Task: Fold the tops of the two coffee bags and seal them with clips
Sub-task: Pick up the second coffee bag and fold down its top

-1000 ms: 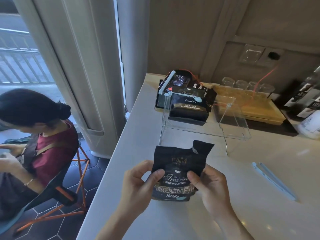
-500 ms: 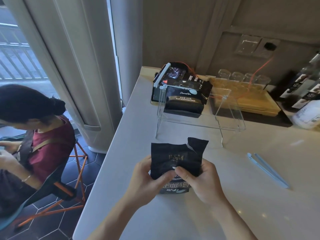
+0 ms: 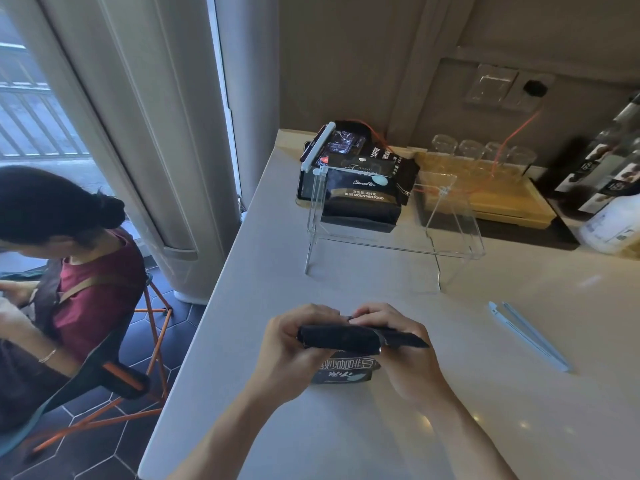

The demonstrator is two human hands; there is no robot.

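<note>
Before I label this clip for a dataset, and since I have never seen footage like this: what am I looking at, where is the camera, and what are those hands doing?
There is no machine here. A camera worn on a person's head looks forward and down, so the two bare arms reaching in from the bottom are the wearer's own. The left hand and right hand grip a black coffee bag standing on a pale counter, with its top rolled down between the fingers. To the right lies a light blue sealing clip, untouched. Further back, a clear acrylic stand holds a second coffee bag that already seems to wear a clip. Behind are glasses on a yellow tray. At the left, another person sits on a folding chair, uninvolved.
</note>
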